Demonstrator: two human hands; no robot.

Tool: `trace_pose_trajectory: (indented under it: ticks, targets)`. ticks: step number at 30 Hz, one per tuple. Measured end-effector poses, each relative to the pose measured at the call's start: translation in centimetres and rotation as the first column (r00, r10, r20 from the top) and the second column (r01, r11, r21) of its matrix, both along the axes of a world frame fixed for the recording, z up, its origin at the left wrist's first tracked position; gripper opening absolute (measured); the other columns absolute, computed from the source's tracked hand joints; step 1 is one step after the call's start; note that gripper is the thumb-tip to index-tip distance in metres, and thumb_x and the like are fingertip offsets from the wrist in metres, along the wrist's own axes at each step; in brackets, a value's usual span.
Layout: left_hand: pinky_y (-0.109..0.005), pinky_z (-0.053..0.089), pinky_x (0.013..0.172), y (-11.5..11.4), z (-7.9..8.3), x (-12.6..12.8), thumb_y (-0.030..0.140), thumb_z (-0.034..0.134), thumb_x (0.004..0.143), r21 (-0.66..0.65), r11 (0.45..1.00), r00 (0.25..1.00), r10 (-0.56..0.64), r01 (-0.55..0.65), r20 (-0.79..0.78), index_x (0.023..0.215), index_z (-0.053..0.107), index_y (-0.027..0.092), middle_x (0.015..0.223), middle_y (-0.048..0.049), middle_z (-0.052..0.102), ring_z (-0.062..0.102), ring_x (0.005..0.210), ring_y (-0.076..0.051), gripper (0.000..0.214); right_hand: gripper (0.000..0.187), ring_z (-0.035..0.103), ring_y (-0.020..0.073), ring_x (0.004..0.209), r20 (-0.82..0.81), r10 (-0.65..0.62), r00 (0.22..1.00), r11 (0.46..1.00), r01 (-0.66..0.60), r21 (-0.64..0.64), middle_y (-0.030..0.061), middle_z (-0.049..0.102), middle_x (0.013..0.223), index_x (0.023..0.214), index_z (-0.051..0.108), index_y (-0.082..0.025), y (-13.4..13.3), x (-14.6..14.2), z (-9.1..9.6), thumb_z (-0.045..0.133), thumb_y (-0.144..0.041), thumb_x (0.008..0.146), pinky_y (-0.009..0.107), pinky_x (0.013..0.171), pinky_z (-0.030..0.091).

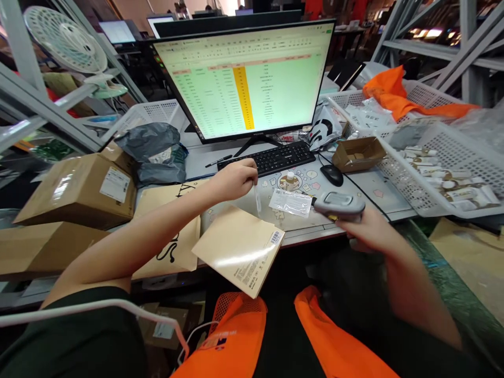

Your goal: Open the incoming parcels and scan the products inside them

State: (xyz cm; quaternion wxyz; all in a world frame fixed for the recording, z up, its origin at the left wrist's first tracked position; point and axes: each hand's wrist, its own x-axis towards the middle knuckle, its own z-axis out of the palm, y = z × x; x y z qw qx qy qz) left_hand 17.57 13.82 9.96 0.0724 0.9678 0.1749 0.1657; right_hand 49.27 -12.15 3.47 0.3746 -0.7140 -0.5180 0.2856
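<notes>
My left hand is closed, pinching the top of a thin, whitish see-through packet that hangs edge-on above the desk. What lies inside it cannot be made out. In my right hand is a grey handheld barcode scanner, its head pointing left. Just left of the scanner, a clear flat packet with printed text lies on the desk mat. Behind that packet is a small bottle with a white cap. Below my left hand, a flat cream box with a barcode label juts over the desk's front edge.
A monitor stands behind a black keyboard and mouse. To the right are a small open carton and a white basket of tubes. Cardboard boxes and a grey plastic bag sit left.
</notes>
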Motion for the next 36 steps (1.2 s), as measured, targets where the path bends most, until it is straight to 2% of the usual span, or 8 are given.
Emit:
trace_pose_trajectory:
  ticks: [5, 7, 10, 14, 19, 25, 31, 36]
  targets:
    - [-0.031, 0.049, 0.073, 1.7, -1.5, 6.7, 0.021, 0.056, 0.081, -0.158, 0.961, 0.805, 0.093, -0.226, -0.587, 0.096, 0.078, 0.018, 0.098, -0.0081, 0.076, 0.068, 0.088, -0.024, 0.027, 0.037, 0.074, 0.0259, 0.066, -0.101, -0.353, 0.93, 0.898, 0.306, -0.317, 0.0098, 0.078, 0.081, 0.109, 0.074, -0.015, 5.1, 9.5, -3.3, 0.085, -0.037, 0.081, 0.034, 0.057, 0.06]
    - [-0.03, 0.05, 0.077, 2.0, -2.9, 9.3, 0.022, 0.058, 0.08, -0.205, 0.95, 0.749, 0.045, -0.237, -0.662, 0.106, 0.079, 0.017, 0.102, -0.0088, 0.077, 0.069, 0.09, -0.025, 0.034, 0.034, 0.076, 0.0259, 0.072, -0.191, -0.374, 0.908, 0.898, 0.302, -0.32, 0.0122, 0.08, 0.09, 0.105, 0.072, -0.016, 6.6, 11.7, -4.6, 0.084, -0.037, 0.081, 0.035, 0.061, 0.062]
    - [-0.03, 0.053, 0.088, 2.3, -5.2, 11.4, 0.025, 0.064, 0.078, -0.242, 0.952, 0.729, -0.032, -0.185, -0.684, 0.119, 0.078, 0.016, 0.12, -0.0104, 0.076, 0.069, 0.102, -0.026, 0.045, 0.032, 0.078, 0.0321, 0.099, 0.063, -0.375, 0.925, 0.892, 0.378, -0.248, 0.0172, 0.081, 0.1, 0.097, 0.075, -0.014, 7.6, 13.7, -6.1, 0.086, -0.039, 0.08, 0.041, 0.087, 0.063]
    - [-0.032, 0.048, 0.108, 2.8, -7.6, 11.3, 0.031, 0.07, 0.078, -0.251, 0.962, 0.741, -0.091, -0.108, -0.665, 0.132, 0.071, 0.014, 0.149, -0.0149, 0.063, 0.061, 0.129, -0.03, 0.056, 0.043, 0.071, 0.0382, 0.121, 0.446, -0.336, 0.829, 0.875, 0.45, -0.177, 0.0207, 0.079, 0.116, 0.106, 0.08, -0.012, 7.0, 14.1, -7.2, 0.078, -0.051, 0.087, 0.045, 0.108, 0.054]
    - [-0.032, 0.052, 0.099, 3.4, -8.7, 11.1, 0.037, 0.078, 0.077, -0.252, 0.958, 0.728, -0.075, -0.137, -0.681, 0.142, 0.061, 0.012, 0.143, -0.0183, 0.067, 0.065, 0.12, -0.03, 0.072, 0.042, 0.068, 0.0361, 0.119, 0.517, -0.42, 0.746, 0.903, 0.398, 0.16, 0.0225, 0.074, 0.12, 0.114, 0.08, -0.011, 6.3, 9.3, -7.5, 0.061, -0.044, 0.095, 0.049, 0.113, 0.049]
    - [-0.031, 0.051, 0.081, 3.2, -5.9, 12.1, 0.034, 0.076, 0.077, -0.23, 0.971, 0.659, -0.131, -0.065, -0.741, 0.103, 0.078, 0.015, 0.104, -0.0121, 0.079, 0.069, 0.09, -0.026, 0.031, 0.038, 0.065, 0.0357, 0.127, 0.351, -0.113, 0.93, 0.956, 0.006, 0.293, 0.0194, 0.072, 0.129, 0.119, 0.077, -0.016, 6.7, -0.9, -6.9, 0.068, -0.042, 0.092, 0.054, 0.116, 0.049]
    - [-0.03, 0.045, 0.069, 2.4, 0.3, 9.3, 0.035, 0.061, 0.093, -0.13, 0.956, 0.835, -0.292, 0.262, -0.467, 0.075, 0.073, 0.021, 0.094, -0.0075, 0.07, 0.064, 0.075, -0.019, 0.027, 0.094, 0.055, 0.0352, 0.148, -0.074, 0.002, 0.997, 0.959, 0.019, 0.283, 0.0172, 0.059, 0.158, 0.161, 0.048, -0.022, 6.6, -3.9, -6.1, 0.083, -0.057, 0.082, 0.055, 0.126, 0.041]
    - [-0.03, 0.04, 0.062, 0.7, 2.6, 7.8, 0.046, 0.056, 0.1, -0.068, 0.944, 0.898, -0.329, 0.323, -0.292, 0.071, 0.073, 0.022, 0.084, -0.005, 0.068, 0.061, 0.065, -0.016, 0.041, 0.082, 0.073, 0.0319, 0.121, -0.365, 0.157, 0.918, 0.945, -0.032, 0.325, 0.0089, 0.078, 0.125, 0.134, 0.072, -0.02, 4.9, -5.2, -4.4, 0.09, -0.067, 0.07, 0.046, 0.11, 0.056]
